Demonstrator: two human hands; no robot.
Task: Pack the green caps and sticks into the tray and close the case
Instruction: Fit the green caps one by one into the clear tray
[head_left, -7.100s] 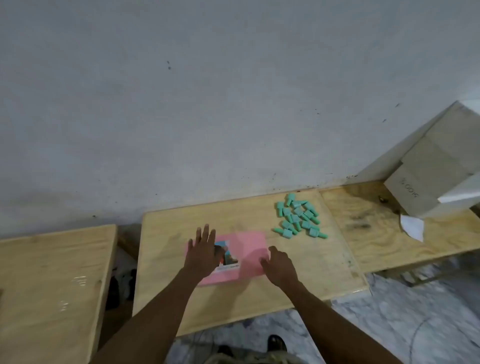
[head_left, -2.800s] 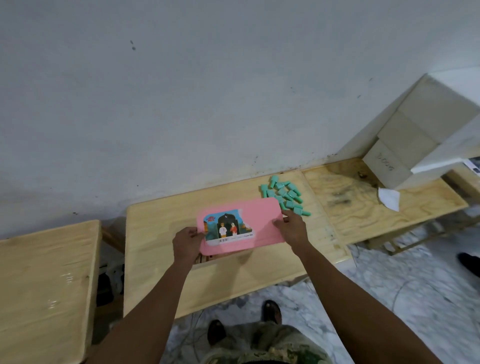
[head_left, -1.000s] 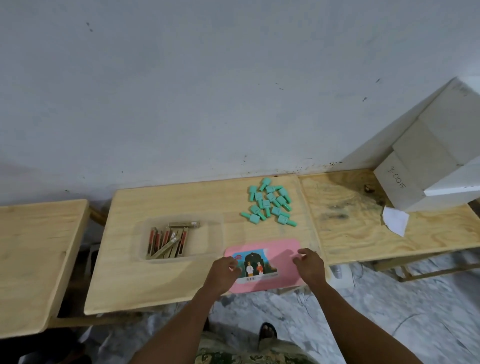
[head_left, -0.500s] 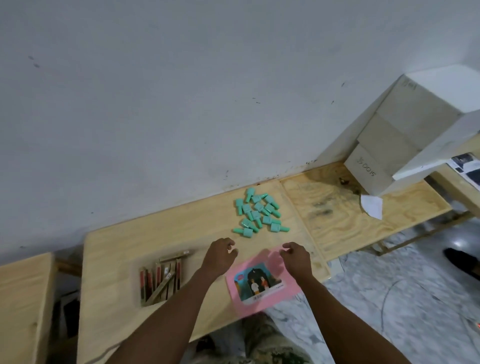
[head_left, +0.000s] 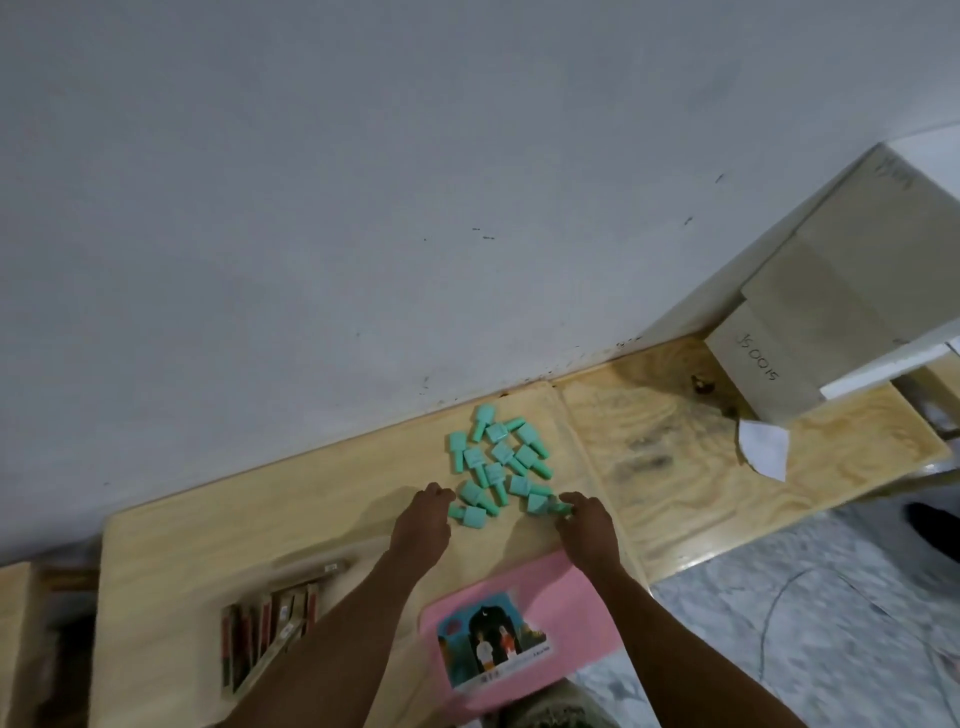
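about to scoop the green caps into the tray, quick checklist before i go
1. Opened up: pink lid lies off the tray: ok.
2. Tray holding the sticks, left of the lid: ok.
3. Loose green caps in one pile on the table: ok.
4. Reach: left hand and right hand at the pile's near edge: ok.
5. Cap actually gripped: cannot tell, blurred.
6. Lid lying securely: not ok, it overhangs the table's near edge.
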